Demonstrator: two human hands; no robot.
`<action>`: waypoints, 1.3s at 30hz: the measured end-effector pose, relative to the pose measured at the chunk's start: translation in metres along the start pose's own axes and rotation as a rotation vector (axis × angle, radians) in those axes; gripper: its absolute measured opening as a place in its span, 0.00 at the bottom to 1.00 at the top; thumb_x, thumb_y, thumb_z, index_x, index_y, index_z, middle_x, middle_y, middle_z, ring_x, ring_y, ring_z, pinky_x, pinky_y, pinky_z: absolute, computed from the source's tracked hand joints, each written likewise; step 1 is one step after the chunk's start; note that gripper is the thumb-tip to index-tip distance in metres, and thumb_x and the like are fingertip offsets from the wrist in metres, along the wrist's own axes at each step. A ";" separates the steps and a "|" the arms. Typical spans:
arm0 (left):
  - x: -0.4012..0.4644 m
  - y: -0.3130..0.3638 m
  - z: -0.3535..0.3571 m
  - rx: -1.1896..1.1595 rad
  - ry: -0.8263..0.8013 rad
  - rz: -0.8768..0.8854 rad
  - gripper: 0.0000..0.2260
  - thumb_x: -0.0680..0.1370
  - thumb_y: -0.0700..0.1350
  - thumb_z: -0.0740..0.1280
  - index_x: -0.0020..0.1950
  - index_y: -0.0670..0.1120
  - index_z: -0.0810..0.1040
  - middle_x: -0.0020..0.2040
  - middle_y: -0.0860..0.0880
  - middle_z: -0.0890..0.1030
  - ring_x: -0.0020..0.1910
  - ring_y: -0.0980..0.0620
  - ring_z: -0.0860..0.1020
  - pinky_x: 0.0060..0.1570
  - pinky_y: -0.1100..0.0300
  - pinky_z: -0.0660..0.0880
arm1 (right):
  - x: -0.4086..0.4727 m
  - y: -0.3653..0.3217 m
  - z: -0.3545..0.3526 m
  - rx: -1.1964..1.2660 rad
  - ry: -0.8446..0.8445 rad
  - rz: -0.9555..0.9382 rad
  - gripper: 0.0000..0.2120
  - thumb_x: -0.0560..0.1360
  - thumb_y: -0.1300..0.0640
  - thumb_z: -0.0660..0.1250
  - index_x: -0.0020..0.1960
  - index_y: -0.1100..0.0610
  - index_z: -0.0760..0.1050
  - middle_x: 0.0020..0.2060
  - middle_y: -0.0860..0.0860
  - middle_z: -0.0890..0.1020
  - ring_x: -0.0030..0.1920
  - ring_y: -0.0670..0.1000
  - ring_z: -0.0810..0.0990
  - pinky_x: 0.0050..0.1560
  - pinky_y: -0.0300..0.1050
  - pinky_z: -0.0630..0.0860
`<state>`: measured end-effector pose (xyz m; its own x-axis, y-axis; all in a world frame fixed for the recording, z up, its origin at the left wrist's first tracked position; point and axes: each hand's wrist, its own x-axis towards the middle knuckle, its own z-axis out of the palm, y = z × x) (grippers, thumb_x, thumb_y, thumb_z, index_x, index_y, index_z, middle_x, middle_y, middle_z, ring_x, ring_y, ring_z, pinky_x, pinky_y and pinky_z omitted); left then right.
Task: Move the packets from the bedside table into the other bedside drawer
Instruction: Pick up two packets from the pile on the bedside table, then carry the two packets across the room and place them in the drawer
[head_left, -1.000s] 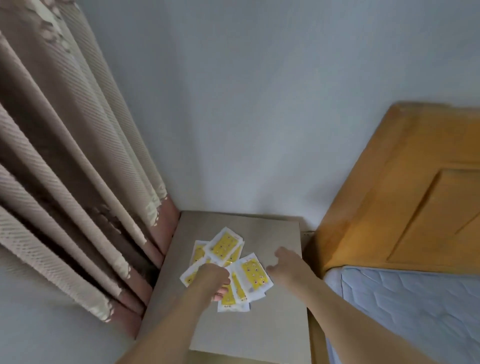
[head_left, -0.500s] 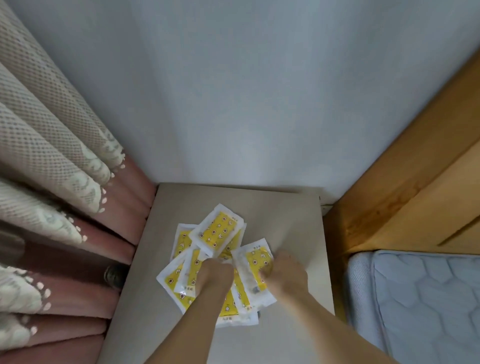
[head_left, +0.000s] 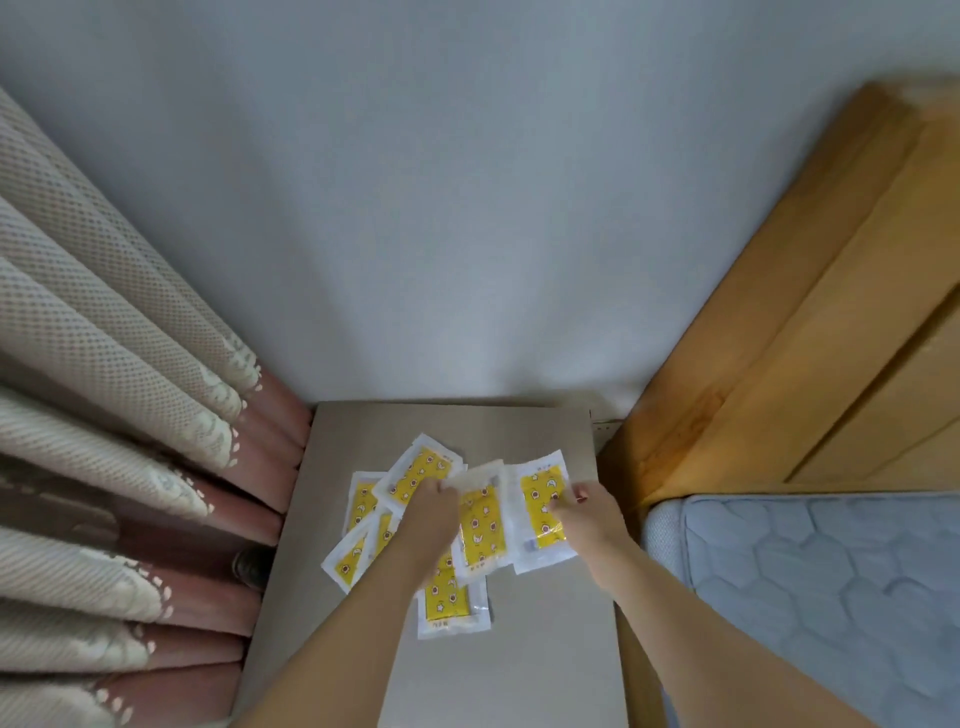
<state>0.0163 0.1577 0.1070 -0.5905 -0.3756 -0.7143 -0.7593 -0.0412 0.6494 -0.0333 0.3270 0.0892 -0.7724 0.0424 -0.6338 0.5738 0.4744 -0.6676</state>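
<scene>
Reaching forward from the near edge of the bedside table (head_left: 545, 665), two bare forearms extend over its grey-beige top. Nearest on that top lies one yellow-and-white packet (head_left: 451, 603), flat and partly covered by the left forearm. Farther in, the left hand (head_left: 428, 512) rests knuckles-up on the fanned packets (head_left: 415, 475); its fingertips pinch the upper edge of a middle packet (head_left: 480, 519), which appears to be raised at that edge above the others. Just beside it, toward the bed, the right hand (head_left: 589, 512) pinches the edge of the rightmost packet (head_left: 543, 506). More packets lie overlapping on the curtain side of the table, under and beyond the left hand. Beyond the table stands a pale wall (head_left: 467, 208). A patterned curtain (head_left: 104, 415) hangs against the table's left side; a wooden headboard (head_left: 805, 338) and a quilted mattress (head_left: 831, 597) adjoin its right side.
</scene>
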 end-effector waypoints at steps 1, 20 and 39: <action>-0.014 0.017 -0.001 -0.006 -0.003 0.025 0.10 0.82 0.43 0.51 0.54 0.45 0.71 0.45 0.45 0.73 0.42 0.48 0.71 0.46 0.52 0.73 | -0.013 -0.014 -0.016 0.047 0.006 -0.006 0.07 0.76 0.59 0.67 0.53 0.59 0.76 0.46 0.54 0.81 0.44 0.52 0.79 0.43 0.46 0.76; -0.309 0.198 0.052 -0.431 -0.846 0.055 0.15 0.79 0.33 0.58 0.64 0.40 0.74 0.61 0.36 0.79 0.61 0.36 0.78 0.47 0.44 0.80 | -0.340 -0.055 -0.277 0.752 0.656 -0.059 0.07 0.79 0.65 0.61 0.50 0.54 0.74 0.47 0.52 0.82 0.47 0.53 0.82 0.46 0.48 0.78; -0.744 -0.039 0.236 0.329 -1.452 0.586 0.13 0.72 0.30 0.64 0.48 0.45 0.79 0.49 0.39 0.83 0.47 0.38 0.83 0.51 0.39 0.78 | -0.799 0.252 -0.309 1.117 1.638 -0.046 0.07 0.79 0.63 0.62 0.45 0.54 0.75 0.42 0.50 0.81 0.41 0.52 0.79 0.36 0.42 0.71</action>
<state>0.4210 0.6571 0.5510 -0.4093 0.8993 -0.1542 -0.2545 0.0498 0.9658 0.6442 0.6845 0.5480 0.1172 0.9824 -0.1455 -0.0678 -0.1382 -0.9881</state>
